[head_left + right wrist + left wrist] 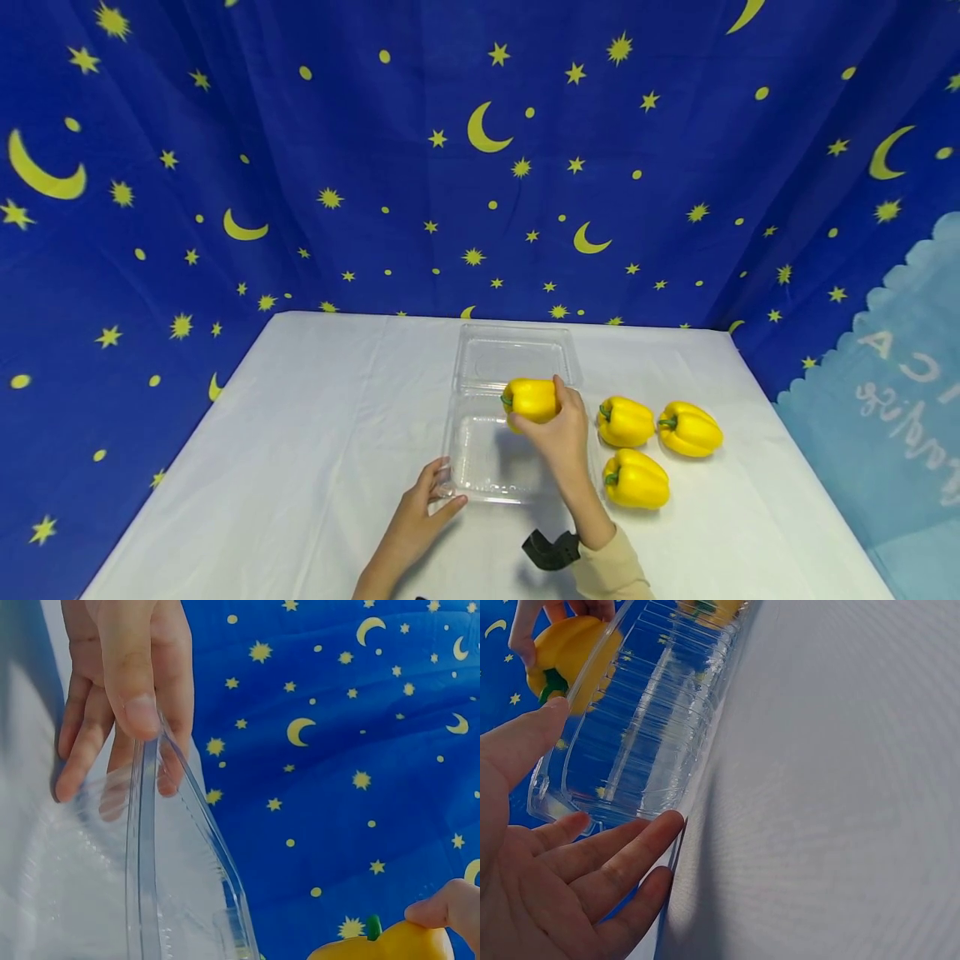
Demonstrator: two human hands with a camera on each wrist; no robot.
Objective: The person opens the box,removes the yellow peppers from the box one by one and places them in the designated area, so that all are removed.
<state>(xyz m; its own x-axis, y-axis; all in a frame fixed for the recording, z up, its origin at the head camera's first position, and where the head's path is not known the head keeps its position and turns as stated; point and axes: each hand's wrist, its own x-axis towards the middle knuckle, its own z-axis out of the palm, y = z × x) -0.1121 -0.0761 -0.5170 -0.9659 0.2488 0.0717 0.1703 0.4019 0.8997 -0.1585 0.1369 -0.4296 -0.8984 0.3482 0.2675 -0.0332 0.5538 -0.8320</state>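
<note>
My right hand [564,429] holds a yellow bell pepper [531,400] above the clear plastic clamshell container [450,442], thumb and fingers on opposite sides of it. The pepper's green stem points left. The container lies with its lid [517,358] folded back, away from me. At its near left corner, my left hand [420,517] holds the edge between thumb and fingers. The left wrist view shows that hand's thumb [532,739] at the rim and the other fingers lower along the side. In the right wrist view, only the top of the held pepper [390,945] shows.
Three more yellow bell peppers lie right of the container: one [626,422] close by, one [690,429] farther right, one [636,479] nearer me. A white cloth [337,400] covers the table. Blue curtain [420,183] with stars and moons hangs behind. A black strap piece [551,550] sits by my right wrist.
</note>
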